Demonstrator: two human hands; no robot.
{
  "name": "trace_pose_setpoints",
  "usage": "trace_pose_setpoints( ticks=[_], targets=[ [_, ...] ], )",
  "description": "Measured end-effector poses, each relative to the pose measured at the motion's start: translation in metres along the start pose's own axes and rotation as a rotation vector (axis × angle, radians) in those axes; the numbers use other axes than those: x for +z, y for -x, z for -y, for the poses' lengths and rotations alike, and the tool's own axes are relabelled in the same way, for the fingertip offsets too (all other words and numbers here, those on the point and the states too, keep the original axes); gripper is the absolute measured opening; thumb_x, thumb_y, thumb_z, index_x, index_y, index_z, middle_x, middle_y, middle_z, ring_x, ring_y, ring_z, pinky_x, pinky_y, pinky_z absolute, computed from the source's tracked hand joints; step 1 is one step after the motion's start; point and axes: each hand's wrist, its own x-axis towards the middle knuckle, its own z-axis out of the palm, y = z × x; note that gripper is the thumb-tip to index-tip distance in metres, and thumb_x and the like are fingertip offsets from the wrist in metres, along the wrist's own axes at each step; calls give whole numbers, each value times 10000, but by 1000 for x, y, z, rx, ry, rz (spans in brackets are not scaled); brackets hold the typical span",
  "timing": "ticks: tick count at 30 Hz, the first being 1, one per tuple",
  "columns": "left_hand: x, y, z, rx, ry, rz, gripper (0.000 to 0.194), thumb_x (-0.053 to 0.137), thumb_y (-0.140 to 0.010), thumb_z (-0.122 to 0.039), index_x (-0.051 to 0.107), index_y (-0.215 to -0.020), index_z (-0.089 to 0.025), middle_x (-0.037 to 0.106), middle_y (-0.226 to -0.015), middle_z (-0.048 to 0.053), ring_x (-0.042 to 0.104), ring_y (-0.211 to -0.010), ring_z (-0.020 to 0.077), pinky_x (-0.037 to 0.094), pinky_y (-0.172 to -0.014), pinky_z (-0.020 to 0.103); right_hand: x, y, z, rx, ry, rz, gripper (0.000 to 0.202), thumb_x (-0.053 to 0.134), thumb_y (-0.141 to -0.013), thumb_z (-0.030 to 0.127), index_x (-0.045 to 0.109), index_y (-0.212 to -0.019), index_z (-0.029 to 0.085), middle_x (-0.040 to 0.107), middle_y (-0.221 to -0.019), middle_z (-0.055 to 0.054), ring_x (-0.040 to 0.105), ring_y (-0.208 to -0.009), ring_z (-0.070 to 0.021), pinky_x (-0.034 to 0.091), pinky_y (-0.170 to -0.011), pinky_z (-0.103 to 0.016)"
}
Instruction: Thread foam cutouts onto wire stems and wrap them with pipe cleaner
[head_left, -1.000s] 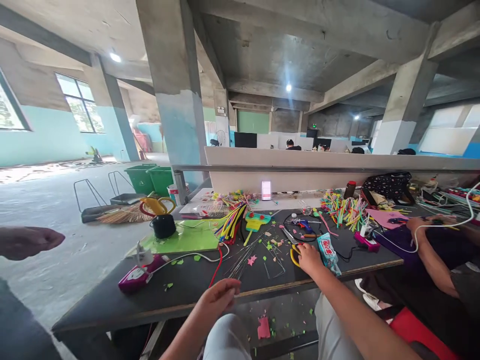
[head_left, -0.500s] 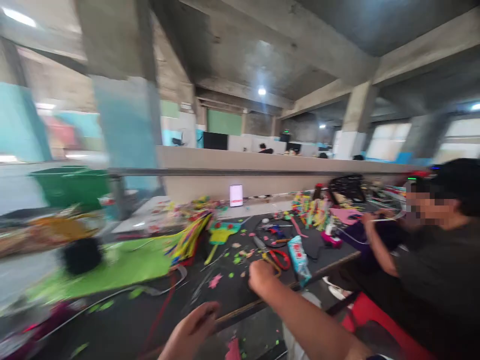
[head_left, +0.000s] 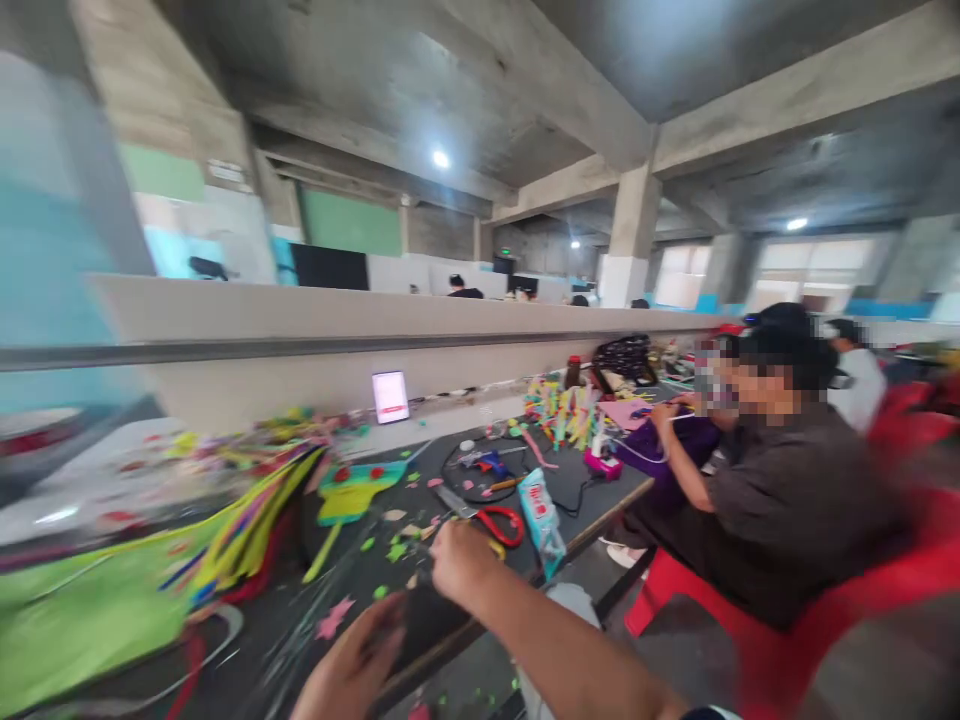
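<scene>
My right hand (head_left: 461, 565) is closed like a fist above the dark worktable (head_left: 457, 600), just in front of the scissors (head_left: 501, 522) with red handles. If anything is inside its fingers, I cannot make it out. Lower and to the left, my left hand (head_left: 356, 655) has loosely bent fingers with a gap showing between them, and I see nothing in it. A pink star-shaped piece (head_left: 334, 618) lies left of it. Green scraps (head_left: 396, 550) are strewn behind both hands. A blue-white packet (head_left: 541, 520) lies right of the scissors.
A green sheet (head_left: 82, 600) and bundled coloured strips (head_left: 255, 530) occupy the left. A lit phone (head_left: 390, 397) leans against the partition (head_left: 300, 320). Right of the packet is a pink device (head_left: 602, 463). A co-worker (head_left: 787, 480) sits at the right on a red chair (head_left: 705, 610).
The view has swung right, so the table's contents appear farther left. My hands have come closer together. The left fingers look more spread than before.
</scene>
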Motion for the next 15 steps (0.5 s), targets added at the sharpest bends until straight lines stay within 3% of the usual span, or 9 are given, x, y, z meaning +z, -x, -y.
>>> trace_pose_setpoints(
  ticks=[2, 4, 10, 15],
  targets=[
    [5, 8, -24, -57, 180, 40, 617, 645, -628, -553, 531, -1129, -210, 638, -1018, 73, 655, -719, 198, 508, -554, 286, 0, -4, 1, 1, -137, -26, 168, 452, -807, 150, 592, -892, 114, 653, -931, -169, 607, -859, -251, 426, -718, -329],
    [9, 11, -38, -76, 304, -46, 604, 625, -642, -560, 486, -1103, -196, 608, -931, 52, 622, -603, 159, 455, -455, 253, 5, -10, 2, 1, -289, -6, 176, 415, -838, 193, 571, -773, 144, 645, -805, -116, 591, -752, -207, 409, -652, -294],
    [-2, 4, -53, -27, 431, -21, 365, 602, -729, -469, 563, -911, -156, 555, -715, -3, 561, -547, 115, 415, -476, 223, 31, -19, 10, -38, -691, 141, 256, 375, -865, 355, 477, -703, 185, 533, -593, 23, 398, -438, -80, 321, -459, -204],
    [-2, 12, -58, 79, 323, -27, 336, 544, -794, -449, 620, -914, -144, 571, -750, 29, 560, -616, 141, 446, -551, 256, 46, -16, 20, 8, -833, 28, 141, 450, -812, 344, 465, -817, 204, 488, -609, 44, 412, -493, -98, 331, -488, -211]
  ],
)
